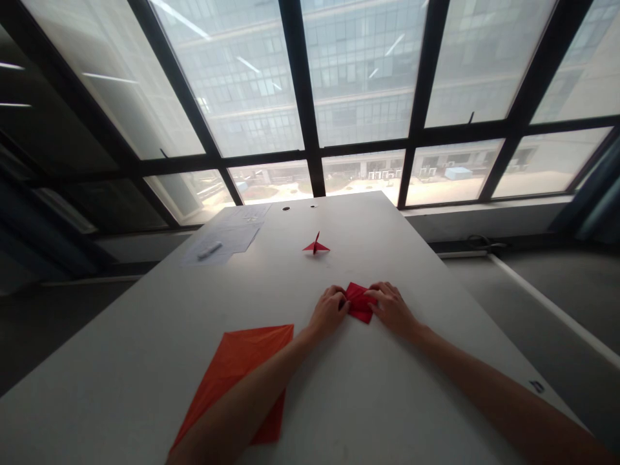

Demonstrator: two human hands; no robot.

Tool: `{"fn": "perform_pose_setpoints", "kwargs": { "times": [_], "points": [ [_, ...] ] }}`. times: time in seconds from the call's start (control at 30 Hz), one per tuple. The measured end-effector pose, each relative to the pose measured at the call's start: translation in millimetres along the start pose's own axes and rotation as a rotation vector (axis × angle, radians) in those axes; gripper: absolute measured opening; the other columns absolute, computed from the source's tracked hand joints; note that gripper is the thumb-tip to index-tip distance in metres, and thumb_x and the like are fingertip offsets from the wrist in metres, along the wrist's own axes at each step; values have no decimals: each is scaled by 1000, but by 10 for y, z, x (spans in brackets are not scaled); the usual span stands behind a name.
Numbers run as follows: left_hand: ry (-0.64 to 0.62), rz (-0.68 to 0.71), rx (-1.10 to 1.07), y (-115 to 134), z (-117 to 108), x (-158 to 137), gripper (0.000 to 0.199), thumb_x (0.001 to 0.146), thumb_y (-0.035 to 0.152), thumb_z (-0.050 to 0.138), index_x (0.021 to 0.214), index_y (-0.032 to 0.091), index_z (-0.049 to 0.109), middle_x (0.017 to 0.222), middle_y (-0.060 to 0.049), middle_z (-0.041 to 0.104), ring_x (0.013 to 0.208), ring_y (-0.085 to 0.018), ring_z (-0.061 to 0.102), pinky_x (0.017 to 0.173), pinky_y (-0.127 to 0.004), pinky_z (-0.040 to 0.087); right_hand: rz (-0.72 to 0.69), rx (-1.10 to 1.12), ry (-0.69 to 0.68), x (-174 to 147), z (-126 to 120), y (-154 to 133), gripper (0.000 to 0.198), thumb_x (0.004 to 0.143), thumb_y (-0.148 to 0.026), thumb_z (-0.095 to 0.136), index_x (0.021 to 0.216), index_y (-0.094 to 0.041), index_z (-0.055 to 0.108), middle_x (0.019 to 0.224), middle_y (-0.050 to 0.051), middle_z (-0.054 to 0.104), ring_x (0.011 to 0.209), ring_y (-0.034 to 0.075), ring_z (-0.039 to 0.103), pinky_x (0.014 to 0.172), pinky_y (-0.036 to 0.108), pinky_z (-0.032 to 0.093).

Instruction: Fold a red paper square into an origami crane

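Note:
A small folded sheet of red paper [359, 301] lies on the white table, between my two hands. My left hand [331, 306] grips its left corner, fingers curled and thumb close to the edge. On the opposite side, my right hand [390, 305] pinches the right edge, with thumb and fingertips over the paper. Creases run across the red sheet. Farther up the table stands a red origami crane [316, 246], touched by neither hand. Beneath my left forearm is a larger orange sheet of paper [242, 361], partly covered by the arm.
White printed papers [237, 232] lie at the far left of the white table [387, 400], with a white marker-like object [210, 250] on them. A dark mark [537, 386] shows near the right edge. Large windows [358, 71] rise beyond the table.

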State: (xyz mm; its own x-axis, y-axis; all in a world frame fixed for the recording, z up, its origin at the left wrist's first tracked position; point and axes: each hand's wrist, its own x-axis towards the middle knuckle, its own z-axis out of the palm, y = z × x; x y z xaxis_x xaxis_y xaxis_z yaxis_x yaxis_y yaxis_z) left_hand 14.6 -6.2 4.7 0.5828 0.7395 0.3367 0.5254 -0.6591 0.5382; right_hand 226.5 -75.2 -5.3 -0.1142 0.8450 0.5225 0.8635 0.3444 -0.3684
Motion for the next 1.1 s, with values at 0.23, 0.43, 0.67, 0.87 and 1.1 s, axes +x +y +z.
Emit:
{"fn": "perform_pose_setpoints", "kwargs": {
  "times": [0.23, 0.43, 0.67, 0.87, 1.1],
  "points": [
    [-46, 61, 168, 72, -60, -16, 27, 95, 20, 45, 118, 22, 59, 130, -10, 57, 129, -25, 47, 111, -45, 34, -101, -22, -102, -16, -49, -71, 21, 93, -24, 57, 105, -30, 73, 113, 5, 65, 108, 25, 54, 94, 41, 40],
    [-293, 345, 248, 133, -80, -118, 62, 99, 44, 42, 154, 26, 20, 158, -9, 31, 150, -24, 14, 121, -52, 3, -84, -21, -142, -8, -55, -90, 19, 92, -21, 58, 103, -27, 72, 115, 5, 66, 109, 25, 54, 94, 41, 41],
    [-372, 310, 261, 45, -24, -131, 70, 99, 58, 32, 157, 25, 8, 161, -10, 21, 151, -24, 12, 121, -52, 4, -71, -13, -110, -13, -90, -52, 25, 92, -20, 57, 113, -26, 70, 119, 7, 67, 111, 25, 56, 96, 42, 42],
    [-366, 248, 358, 21, -15, -137, 69, 99, 59, 22, 157, 22, 8, 162, -10, 17, 151, -24, 7, 119, -57, 4, -46, -40, -134, -36, -52, 8, 26, 93, -24, 56, 115, -26, 70, 118, 6, 67, 111, 24, 55, 95, 40, 42],
    [-322, 79, 440, -18, -1, -147, 74, 99, 61, 18, 156, 15, 13, 162, -15, 10, 151, -29, 6, 118, -60, 9, -31, -55, -138, -38, -54, -22, 27, 93, -22, 56, 116, -27, 69, 115, 6, 68, 110, 24, 55, 95, 40, 40]
  ]
}}
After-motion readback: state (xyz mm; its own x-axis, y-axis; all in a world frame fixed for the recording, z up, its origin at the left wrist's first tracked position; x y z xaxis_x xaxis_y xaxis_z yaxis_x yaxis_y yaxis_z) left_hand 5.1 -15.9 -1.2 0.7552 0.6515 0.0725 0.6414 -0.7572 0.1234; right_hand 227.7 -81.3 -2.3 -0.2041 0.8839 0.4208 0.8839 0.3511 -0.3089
